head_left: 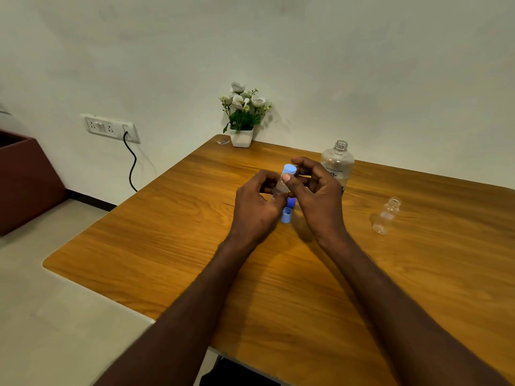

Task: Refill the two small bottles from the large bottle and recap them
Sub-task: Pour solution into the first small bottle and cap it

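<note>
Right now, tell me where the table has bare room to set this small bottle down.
Bare wood lies left of the left hand toward the table edge, and near the forearms. Crowded: around the loose caps, the large bottle and the uncapped small bottle on the right.

A white potted flower plant (243, 115) stands at the wooden table's (167, 246) far edge, near a wall socket (111, 129).

Plain off-white wall (334, 65) behind. Rounded-corner wooden table (167, 246) with orange-brown grain. White square pot of artificial white flowers (242, 118) at far edge. White wall socket panel (111, 128), black cable (131, 165) hanging. Pale tiled floor (55, 316). Dark reddish-brown cabinet (25, 179) at left.
</note>
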Tool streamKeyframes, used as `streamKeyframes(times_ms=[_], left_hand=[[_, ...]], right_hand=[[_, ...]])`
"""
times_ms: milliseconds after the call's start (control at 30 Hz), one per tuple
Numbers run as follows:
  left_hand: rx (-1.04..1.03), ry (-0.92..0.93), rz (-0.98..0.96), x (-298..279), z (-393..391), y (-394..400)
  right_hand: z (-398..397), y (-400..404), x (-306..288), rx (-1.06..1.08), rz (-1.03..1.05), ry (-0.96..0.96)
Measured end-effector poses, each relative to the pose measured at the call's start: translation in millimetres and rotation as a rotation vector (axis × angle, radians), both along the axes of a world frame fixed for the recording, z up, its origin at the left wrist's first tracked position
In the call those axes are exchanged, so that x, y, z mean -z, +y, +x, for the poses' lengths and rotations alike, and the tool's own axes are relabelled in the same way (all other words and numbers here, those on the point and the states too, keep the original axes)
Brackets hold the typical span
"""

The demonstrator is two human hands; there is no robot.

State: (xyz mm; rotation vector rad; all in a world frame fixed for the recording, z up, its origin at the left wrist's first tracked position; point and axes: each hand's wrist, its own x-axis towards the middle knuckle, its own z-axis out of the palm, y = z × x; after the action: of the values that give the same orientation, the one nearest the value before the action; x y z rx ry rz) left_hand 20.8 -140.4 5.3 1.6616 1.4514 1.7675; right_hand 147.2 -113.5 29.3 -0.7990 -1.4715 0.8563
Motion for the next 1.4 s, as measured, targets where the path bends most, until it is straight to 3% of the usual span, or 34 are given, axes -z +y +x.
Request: streamKeyframes(times_ms=[367,833,1400], left_hand=[[0.002,-0.035,-0.034,1.8,-1.8,3.3],[0.012,-0.05,-0.035,0.7,-1.5,3.1],[0.03,-0.026,-0.026,0.3,-1.3,2.2]], right_hand=[[1.2,2.2,3.3,-0.035,-0.106,0.066],[3.8,5.2,2.5,-0.096,-0.097,0.123],[5.0,6.5,1.5,-0.091,-0.112,0.084]])
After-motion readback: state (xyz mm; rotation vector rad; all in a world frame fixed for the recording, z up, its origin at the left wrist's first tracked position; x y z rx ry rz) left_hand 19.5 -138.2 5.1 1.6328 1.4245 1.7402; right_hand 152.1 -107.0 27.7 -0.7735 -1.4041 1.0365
